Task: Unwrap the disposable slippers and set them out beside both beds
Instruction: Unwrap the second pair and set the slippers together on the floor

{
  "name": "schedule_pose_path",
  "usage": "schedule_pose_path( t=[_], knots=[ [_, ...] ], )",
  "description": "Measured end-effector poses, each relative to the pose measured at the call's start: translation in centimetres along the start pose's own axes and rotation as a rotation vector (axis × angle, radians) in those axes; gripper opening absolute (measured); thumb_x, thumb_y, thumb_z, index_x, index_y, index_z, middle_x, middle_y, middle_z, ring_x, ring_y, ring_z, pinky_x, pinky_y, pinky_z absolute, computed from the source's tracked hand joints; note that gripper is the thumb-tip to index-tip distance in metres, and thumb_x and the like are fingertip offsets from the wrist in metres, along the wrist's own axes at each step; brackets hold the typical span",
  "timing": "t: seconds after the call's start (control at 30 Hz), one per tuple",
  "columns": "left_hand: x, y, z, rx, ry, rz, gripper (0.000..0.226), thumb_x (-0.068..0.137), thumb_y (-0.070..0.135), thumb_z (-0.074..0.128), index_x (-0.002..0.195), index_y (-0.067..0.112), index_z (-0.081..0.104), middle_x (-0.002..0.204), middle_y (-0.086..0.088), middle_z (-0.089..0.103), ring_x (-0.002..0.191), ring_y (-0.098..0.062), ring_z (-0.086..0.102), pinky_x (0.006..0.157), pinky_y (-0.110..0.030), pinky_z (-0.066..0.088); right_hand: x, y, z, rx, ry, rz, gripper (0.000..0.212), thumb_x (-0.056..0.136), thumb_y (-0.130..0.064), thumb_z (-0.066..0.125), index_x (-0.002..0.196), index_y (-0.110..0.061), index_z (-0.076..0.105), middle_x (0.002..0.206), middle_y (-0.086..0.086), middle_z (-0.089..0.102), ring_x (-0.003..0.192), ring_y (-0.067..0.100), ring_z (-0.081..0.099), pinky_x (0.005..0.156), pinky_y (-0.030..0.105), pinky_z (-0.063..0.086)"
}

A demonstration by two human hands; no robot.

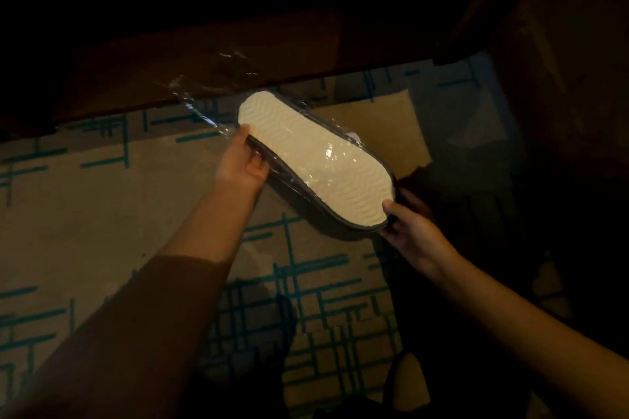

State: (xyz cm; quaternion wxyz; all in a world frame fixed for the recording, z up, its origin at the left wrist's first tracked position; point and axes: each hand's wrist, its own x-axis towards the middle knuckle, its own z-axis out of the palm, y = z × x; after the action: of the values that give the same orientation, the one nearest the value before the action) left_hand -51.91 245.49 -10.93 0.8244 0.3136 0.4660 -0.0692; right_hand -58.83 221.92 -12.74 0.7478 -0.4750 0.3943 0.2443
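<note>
A pack of disposable slippers (306,160) is held in the air over the carpet, its cream ribbed sole facing up and a dark brown upper below. Clear plastic wrap (200,105) still covers it and trails loose past the far end. My left hand (241,163) grips the pack's left edge near the far end, thumb on the sole. My right hand (408,224) holds the near end from below, thumb at the sole's rim. How many slippers are in the pack is hidden.
The room is dim. A beige carpet with teal line pattern (102,214) lies below. A dark wooden bed frame or furniture edge (204,58) crosses the top, with more dark furniture (561,78) at the right.
</note>
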Motion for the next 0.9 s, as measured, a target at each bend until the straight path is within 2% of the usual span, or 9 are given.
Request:
schedule_pose_path(
  t=[0.1, 0.2, 0.3, 0.43, 0.53, 0.7, 0.8, 0.87, 0.9],
  knots=[
    [0.7, 0.8, -0.4, -0.022, -0.094, 0.057, 0.044, 0.088, 0.031, 0.058, 0.127, 0.013, 0.049, 0.133, -0.008, 0.057, 0.120, -0.020, 0.056, 0.100, -0.033, 0.046, 0.2, 0.8, -1.0, 0.070, -0.018, 0.030, 0.026, 0.091, -0.005, 0.051, 0.108, -0.024, 0.054, 0.079, -0.003, 0.073, 0.072, 0.010, 0.070, 0.058, 0.026, 0.056],
    [0.2, -2.1, -0.7, 0.347, -0.023, 0.010, 0.068, 0.083, 0.046, 0.057, 0.140, 0.015, 0.036, 0.141, -0.008, 0.047, 0.128, -0.021, 0.047, 0.104, -0.033, 0.039, 0.4, 1.4, -1.2, 0.174, -0.055, 0.096, 0.023, 0.091, -0.007, 0.051, 0.109, -0.021, 0.055, 0.068, -0.006, 0.075, 0.061, 0.006, 0.071, 0.052, 0.020, 0.056],
    [-0.9, -6.5, -0.6, 0.557, -0.122, -0.148, 0.059, 0.086, 0.046, 0.053, 0.135, 0.017, 0.043, 0.140, -0.006, 0.048, 0.129, -0.024, 0.046, 0.105, -0.034, 0.036, 0.3, 2.0, -0.5, 0.143, -0.117, 0.108, 0.023, 0.090, -0.008, 0.052, 0.107, -0.024, 0.056, 0.075, -0.005, 0.074, 0.066, 0.007, 0.070, 0.057, 0.020, 0.057],
    [-0.3, -7.5, -0.1, 0.374, -0.098, -0.089, 0.035, 0.086, 0.030, 0.061, 0.116, 0.011, 0.061, 0.113, -0.011, 0.066, 0.111, -0.026, 0.060, 0.096, -0.037, 0.048, -0.2, 3.1, -0.2, 0.066, -0.201, 0.100, 0.024, 0.089, -0.004, 0.051, 0.094, -0.028, 0.056, 0.076, -0.007, 0.073, 0.066, 0.007, 0.068, 0.059, 0.023, 0.055],
    [0.1, -6.5, 0.0, 0.376, -0.053, -0.070, 0.042, 0.085, 0.027, 0.063, 0.121, 0.007, 0.058, 0.110, -0.012, 0.067, 0.102, -0.025, 0.063, 0.096, -0.040, 0.049, -0.8, 4.0, -1.1, 0.024, -0.210, 0.119, 0.024, 0.089, -0.003, 0.051, 0.090, -0.027, 0.056, 0.079, -0.007, 0.072, 0.070, 0.009, 0.068, 0.058, 0.023, 0.055],
    [-0.2, -4.2, 0.7, 0.332, -0.106, -0.086, 0.021, 0.090, 0.024, 0.054, 0.104, 0.009, 0.060, 0.086, -0.006, 0.062, 0.078, -0.017, 0.060, 0.073, -0.030, 0.052, -1.7, 5.4, -3.3, 0.031, -0.194, 0.171, 0.024, 0.089, -0.003, 0.050, 0.088, -0.027, 0.054, 0.079, -0.008, 0.071, 0.068, 0.007, 0.066, 0.056, 0.020, 0.054],
    [0.2, -3.1, 0.7, 0.268, -0.162, -0.120, 0.042, 0.087, 0.041, 0.051, 0.118, 0.013, 0.056, 0.105, -0.008, 0.063, 0.099, -0.022, 0.061, 0.088, -0.033, 0.050, -1.7, 5.9, -4.3, 0.105, -0.154, 0.212, 0.026, 0.089, -0.003, 0.051, 0.090, -0.029, 0.054, 0.070, -0.009, 0.073, 0.060, 0.004, 0.068, 0.052, 0.019, 0.055],
    [0.3, -3.4, 0.2, 0.388, -0.110, -0.125, 0.055, 0.089, 0.043, 0.048, 0.134, 0.013, 0.044, 0.125, -0.008, 0.056, 0.118, -0.024, 0.053, 0.098, -0.035, 0.042, -1.5, 5.9, -4.7, 0.127, -0.151, 0.223, 0.026, 0.090, -0.004, 0.050, 0.094, -0.029, 0.055, 0.068, -0.009, 0.074, 0.058, 0.004, 0.068, 0.053, 0.018, 0.055],
    [0.4, -3.7, -0.1, 0.455, -0.069, -0.113, 0.051, 0.091, 0.039, 0.047, 0.134, 0.013, 0.044, 0.125, -0.007, 0.054, 0.118, -0.022, 0.053, 0.096, -0.033, 0.042, -1.5, 5.8, -4.7, 0.128, -0.156, 0.224, 0.026, 0.089, -0.004, 0.050, 0.095, -0.028, 0.055, 0.068, -0.009, 0.074, 0.058, 0.003, 0.068, 0.053, 0.018, 0.055]
  ],
)
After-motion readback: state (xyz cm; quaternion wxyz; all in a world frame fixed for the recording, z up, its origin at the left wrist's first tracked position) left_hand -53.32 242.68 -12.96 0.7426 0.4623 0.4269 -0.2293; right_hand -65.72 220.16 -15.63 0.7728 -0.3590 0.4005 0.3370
